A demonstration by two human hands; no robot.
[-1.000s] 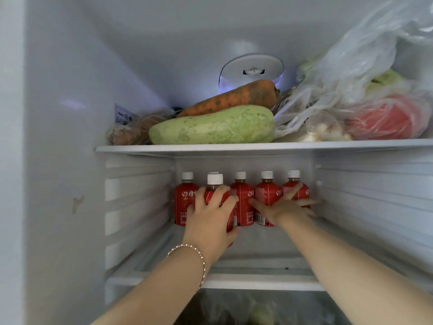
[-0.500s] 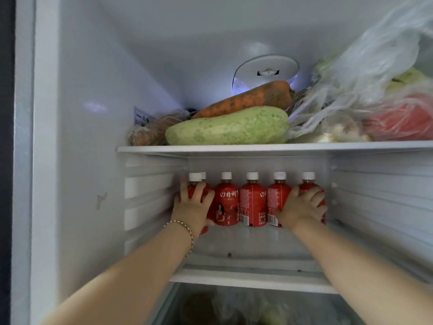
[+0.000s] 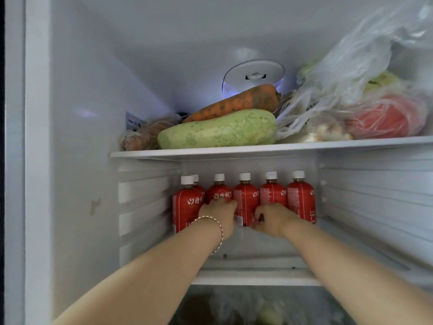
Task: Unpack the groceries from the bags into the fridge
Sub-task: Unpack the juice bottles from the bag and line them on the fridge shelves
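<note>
Both arms reach into the fridge (image 3: 70, 137), hands at the back of the lower shelf (image 3: 253, 279). Left hand (image 3: 219, 215), thin bracelet (image 3: 218, 227) at the wrist, has its fingers curled over the lower front of the left-centre bottle (image 3: 219, 193) and grips it. Right hand (image 3: 275, 220) is wrapped round the base of the right-centre bottle (image 3: 271, 194), thumb tucked in the gap toward the middle bottle (image 3: 245, 198); its fingertips are hidden behind the bottle. Neither hand is spread. These belong to the red bottles (image 3: 301, 200), six in all with white caps, upright against the back wall and touching side by side; one more stands forward at far left (image 3: 186, 207), just ahead of another. Labels are red with white Chinese characters, too soft to read; fine white print panels on two, and a barcode low on the middle bottle. A small sticker (image 3: 134, 123) on the left wall, print illegible. On the upper shelf (image 3: 234, 152): a pale green gourd (image 3: 218, 130) along the front edge, a carrot (image 3: 234, 103) lying on and behind it, a brown wrapped item (image 3: 145, 134) at left, thin plastic bags (image 3: 351, 78) at right with something red (image 3: 384, 119) inside. A round white fitting (image 3: 254, 75) on the back wall glows at its edges.
</note>
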